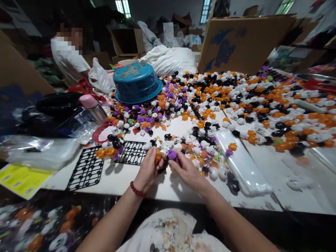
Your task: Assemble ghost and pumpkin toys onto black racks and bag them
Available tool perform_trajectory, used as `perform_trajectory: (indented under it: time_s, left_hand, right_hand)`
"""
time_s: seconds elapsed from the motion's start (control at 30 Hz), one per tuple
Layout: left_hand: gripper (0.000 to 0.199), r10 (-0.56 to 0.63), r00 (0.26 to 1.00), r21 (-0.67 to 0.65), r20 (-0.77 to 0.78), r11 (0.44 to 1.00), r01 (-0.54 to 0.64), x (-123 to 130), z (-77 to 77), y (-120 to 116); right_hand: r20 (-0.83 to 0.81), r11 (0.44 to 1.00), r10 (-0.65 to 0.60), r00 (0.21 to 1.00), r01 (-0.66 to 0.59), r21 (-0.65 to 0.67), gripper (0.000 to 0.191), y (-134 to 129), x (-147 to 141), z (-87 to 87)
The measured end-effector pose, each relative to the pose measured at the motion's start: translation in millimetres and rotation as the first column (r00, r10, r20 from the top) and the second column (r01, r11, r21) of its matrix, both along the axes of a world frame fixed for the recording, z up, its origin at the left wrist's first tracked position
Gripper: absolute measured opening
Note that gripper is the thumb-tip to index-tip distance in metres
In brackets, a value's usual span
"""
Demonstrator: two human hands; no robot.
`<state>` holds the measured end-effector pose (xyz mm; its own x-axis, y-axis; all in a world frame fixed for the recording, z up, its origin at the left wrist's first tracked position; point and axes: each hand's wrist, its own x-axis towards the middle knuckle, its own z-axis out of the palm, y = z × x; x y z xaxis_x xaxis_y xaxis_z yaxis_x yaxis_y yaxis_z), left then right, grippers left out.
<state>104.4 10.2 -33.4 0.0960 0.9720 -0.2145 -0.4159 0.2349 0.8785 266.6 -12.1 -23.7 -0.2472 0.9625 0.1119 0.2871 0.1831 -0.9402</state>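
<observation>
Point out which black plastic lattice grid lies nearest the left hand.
The black plastic grid on the right, close beside the left hand; the other black grid lies farther left, toward the yellow printed sheet.

White worktop (115,181) w/ orange, white, black & purple plastic figures (217,92), upturned blue plastic basket (138,82), black lattice grids (88,168), prob. clear plastic bags (243,164).

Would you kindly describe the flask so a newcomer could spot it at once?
Find the upturned blue basket. Left of it and nearer the wearer, a silvery flask sits behind a small red dish. Its pink cap sets it apart from the black bundle beside it.
</observation>
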Motion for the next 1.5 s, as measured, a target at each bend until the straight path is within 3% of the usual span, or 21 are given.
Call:
perform_trajectory:
  time_s: [0.1,0.2,0.33,0.47,0.6,0.77,0.97,1.2,1.5]
  left_hand:
    - [0.038,-0.038,0.989,-0.109,0.145,0.993,0.054,-9.1,0.8,-16.9]
    - [0.027,0.001,0.975,-0.158,0.222,0.987,0.035,-15.6,-2.8,-33.1]
    - [0.023,0.091,0.981,-0.169,0.173,0.984,-0.061,-20.2,-9.5,-53.2]
    - [0.034,-0.028,0.993,-0.108,0.116,0.993,0.041,-24.7,-11.6,-71.7]
    - [0.038,-0.172,0.985,-0.059,0.017,0.983,0.173,-28.6,-13.0,-86.9]
    - [0.040,-0.190,0.975,-0.060,-0.114,0.981,0.184,-27.7,-15.9,-96.9]
    - [0.044,-0.207,0.944,-0.052,-0.256,0.978,0.201,-27.0,-14.5,-99.9]
    - [0.046,-0.183,0.827,0.094,-0.532,0.957,0.273,-31.1,-15.4,-99.9]
    - [0.049,-0.216,0.682,0.038,-0.698,0.941,0.336,-36.2,-20.6,-99.9]
  right_hand:
    - [0.057,0.998,0.029,0.998,-0.031,0.049,0.027,-22.7,5.1,0.6]
    - [0.083,0.997,0.042,0.996,-0.047,0.067,0.027,-43.4,3.3,-2.8]
    - [0.099,0.994,0.023,0.995,-0.033,0.105,0.029,-65.1,-4.4,-11.0]
    - [0.123,0.984,-0.010,0.992,-0.012,0.175,0.033,-75.8,-5.1,-19.9]
    - [0.098,0.984,-0.061,0.993,0.043,0.174,0.035,-79.2,1.6,-21.9]
    - [0.031,0.988,-0.024,0.999,0.019,0.151,0.026,-82.9,3.8,-14.2]
    - [0.097,0.981,0.028,0.995,-0.046,0.190,0.025,-86.6,4.9,-6.2]
    - [0.127,0.984,0.142,0.982,-0.154,0.087,0.020,-89.3,4.1,1.6]
    - [0.095,0.986,0.167,0.981,-0.166,-0.016,0.017,-94.8,-14.2,-4.3]
